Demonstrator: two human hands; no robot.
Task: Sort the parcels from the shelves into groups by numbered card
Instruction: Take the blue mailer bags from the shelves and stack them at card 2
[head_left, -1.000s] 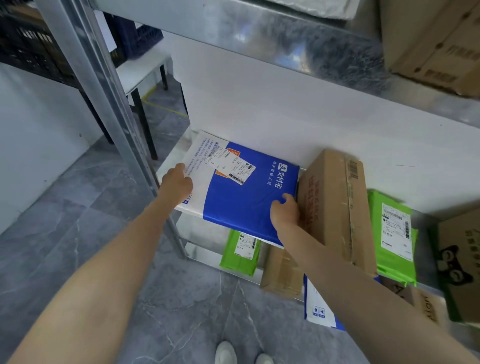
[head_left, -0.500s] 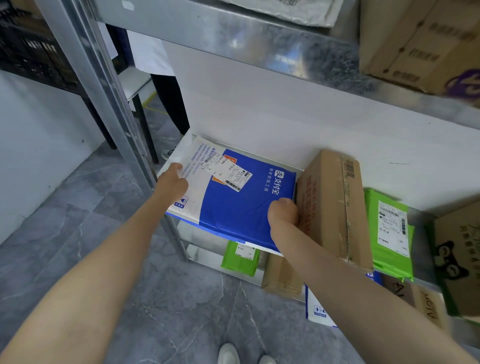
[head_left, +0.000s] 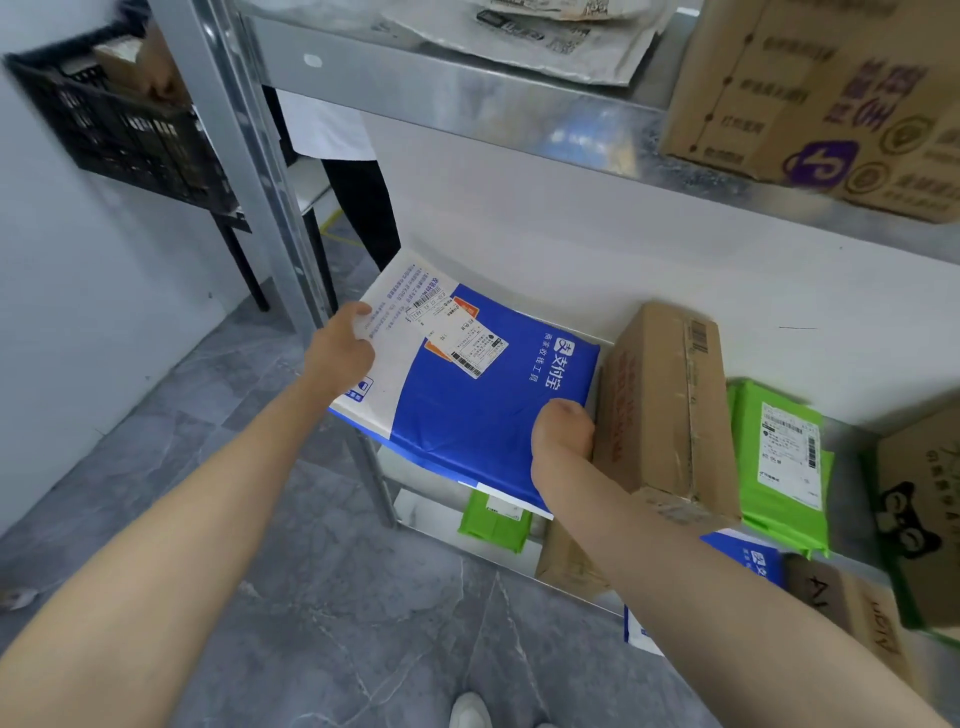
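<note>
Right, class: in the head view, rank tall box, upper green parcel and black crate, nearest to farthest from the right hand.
1. Tall box, beside the right hand.
2. Upper green parcel, further right.
3. Black crate, far upper left.

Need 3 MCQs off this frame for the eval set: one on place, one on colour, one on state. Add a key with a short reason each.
1. What sits just right of the blue and white parcel on the shelf?
A) a metal bucket
B) a brown cardboard box
C) a stack of books

2. What colour is the soft parcel right of that box?
A) green
B) red
C) yellow

3. How is the blue and white parcel held?
A) untouched
B) by one hand only
C) by both hands

Key:
1 B, the box is next to the parcel's right edge.
2 A, it is bright green with a white label.
3 C, the left hand grips its left edge and the right hand its near right corner.
</note>
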